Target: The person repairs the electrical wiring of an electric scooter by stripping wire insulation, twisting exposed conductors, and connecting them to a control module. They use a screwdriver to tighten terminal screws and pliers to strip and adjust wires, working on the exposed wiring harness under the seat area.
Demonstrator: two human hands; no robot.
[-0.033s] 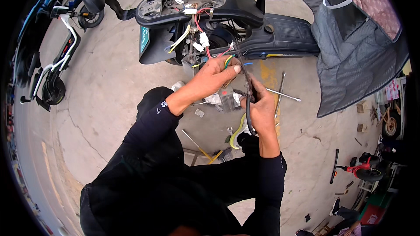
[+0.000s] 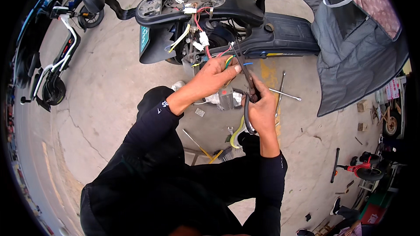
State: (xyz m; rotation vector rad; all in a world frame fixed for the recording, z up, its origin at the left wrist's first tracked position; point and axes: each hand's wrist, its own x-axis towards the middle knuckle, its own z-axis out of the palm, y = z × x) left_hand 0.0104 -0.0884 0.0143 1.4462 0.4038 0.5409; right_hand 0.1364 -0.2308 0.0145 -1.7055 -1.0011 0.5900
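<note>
My left hand (image 2: 217, 73) pinches thin wires (image 2: 228, 62) with yellow-green and blue insulation between thumb and fingers. In my right hand (image 2: 261, 108) is a pair of dark scissors (image 2: 250, 83); their long blades point up and away, beside my left fingertips, and a black loop handle hangs below the palm. Beyond both hands stands a black electric scooter (image 2: 245, 8) with its body opened. Red, yellow and white wires with white connectors (image 2: 204, 39) spill out of it. Under my hands lies a finned grey metal box (image 2: 227, 100), partly covered by them.
A cross-shaped wrench (image 2: 282, 92) lies on the concrete right of my hands. Near my feet are a yellow-handled tool (image 2: 204, 152) and a small spanner (image 2: 230, 130). A grey quilted cover (image 2: 350, 65) hangs at the scooter's right end. A white scooter (image 2: 65, 52) stands far left.
The scissors have turned slightly in my right hand, and their blades look a little wider. My left hand keeps its place on the wires.
</note>
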